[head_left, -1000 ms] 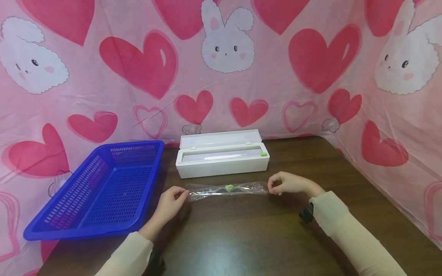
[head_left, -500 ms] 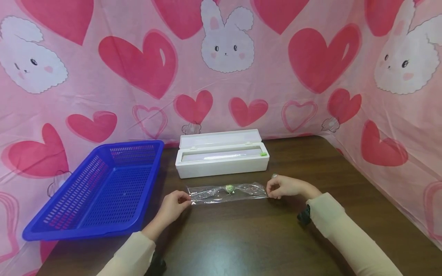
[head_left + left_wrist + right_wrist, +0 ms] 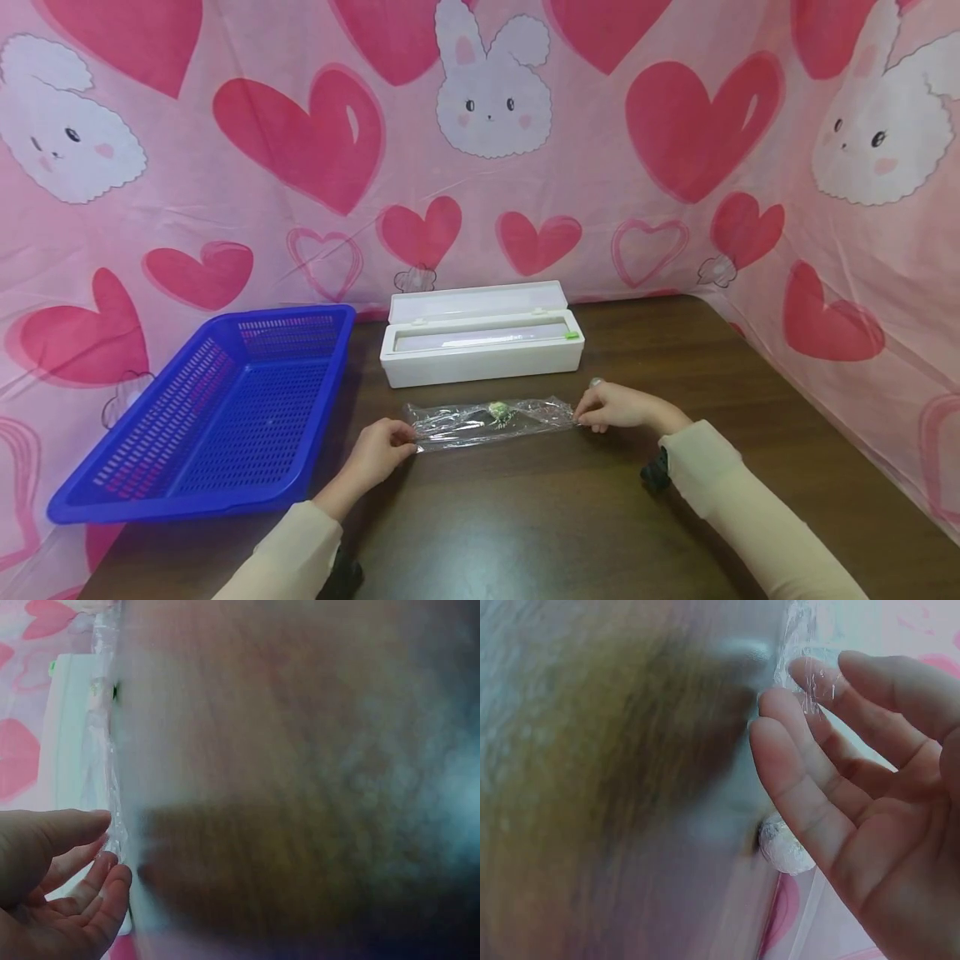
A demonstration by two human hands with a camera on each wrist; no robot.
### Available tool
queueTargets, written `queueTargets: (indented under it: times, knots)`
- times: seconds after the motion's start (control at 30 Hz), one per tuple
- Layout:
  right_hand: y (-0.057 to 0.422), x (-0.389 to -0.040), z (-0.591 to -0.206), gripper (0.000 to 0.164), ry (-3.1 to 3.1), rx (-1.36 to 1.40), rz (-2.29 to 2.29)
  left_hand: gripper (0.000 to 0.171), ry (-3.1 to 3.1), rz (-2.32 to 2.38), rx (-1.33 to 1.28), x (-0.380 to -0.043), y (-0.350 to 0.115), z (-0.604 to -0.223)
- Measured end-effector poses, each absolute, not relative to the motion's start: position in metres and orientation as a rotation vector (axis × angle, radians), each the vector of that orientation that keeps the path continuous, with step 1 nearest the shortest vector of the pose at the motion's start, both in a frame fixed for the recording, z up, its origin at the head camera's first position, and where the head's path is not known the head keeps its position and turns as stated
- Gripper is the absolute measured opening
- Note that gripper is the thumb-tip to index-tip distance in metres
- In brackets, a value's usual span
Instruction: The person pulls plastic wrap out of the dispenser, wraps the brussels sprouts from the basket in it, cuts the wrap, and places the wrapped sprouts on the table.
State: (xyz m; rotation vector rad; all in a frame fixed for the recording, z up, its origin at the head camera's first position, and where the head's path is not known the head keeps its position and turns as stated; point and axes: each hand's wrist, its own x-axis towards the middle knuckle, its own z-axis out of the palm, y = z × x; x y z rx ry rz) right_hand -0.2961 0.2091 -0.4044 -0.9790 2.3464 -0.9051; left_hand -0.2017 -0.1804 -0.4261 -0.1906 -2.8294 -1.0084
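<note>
A strip of clear plastic wrap (image 3: 457, 429) lies crinkled across the dark table, its ends at my two hands. A small, round, pale-green thing (image 3: 499, 411) sits at the wrap's middle, under or within the film; its kind is too small to make out. My left hand (image 3: 381, 450) pinches the near left corner, thumb against fingertips, with the film edge (image 3: 114, 787) running up from them in the left wrist view. My right hand (image 3: 618, 408) pinches the right end. Behind the right hand shows a whitish, film-wrapped ball (image 3: 786, 846).
Behind the wrap stands a white plastic-wrap dispenser box (image 3: 483, 362), lid up, with a green slider (image 3: 572, 335) at its right. A blue slotted basket (image 3: 187, 506) occupies the table's left side. A pink heart-and-rabbit cloth (image 3: 585, 183) hangs behind.
The wrap's near edge has come toward me and the strip has spread wider. My left hand has moved nearer and slightly right; my right hand has shifted slightly left, revealing the wrapped ball behind it.
</note>
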Motion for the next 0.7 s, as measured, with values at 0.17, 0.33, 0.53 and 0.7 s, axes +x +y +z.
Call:
queueTargets:
  times: [0.17,0.33,0.53,0.7]
  knots:
    - [0.209,-0.296,-0.406,0.014,2.379,-0.980,-0.911,0.011,-2.859,-0.980,-0.184,-0.201,-0.181,-0.426]
    - [0.208,-0.294,-0.405,0.010,2.381,-0.922,-0.940,0.010,-2.848,-0.940,-0.187,-0.201,-0.181,-0.425]
    - [0.209,-0.294,-0.401,0.009,2.401,-0.910,-0.959,0.010,-2.803,-0.923,-0.201,-0.201,-0.182,-0.423]
    - [0.211,-0.294,-0.395,0.012,2.427,-0.888,-0.972,0.012,-2.752,-0.974,-0.203,-0.202,-0.183,-0.423]
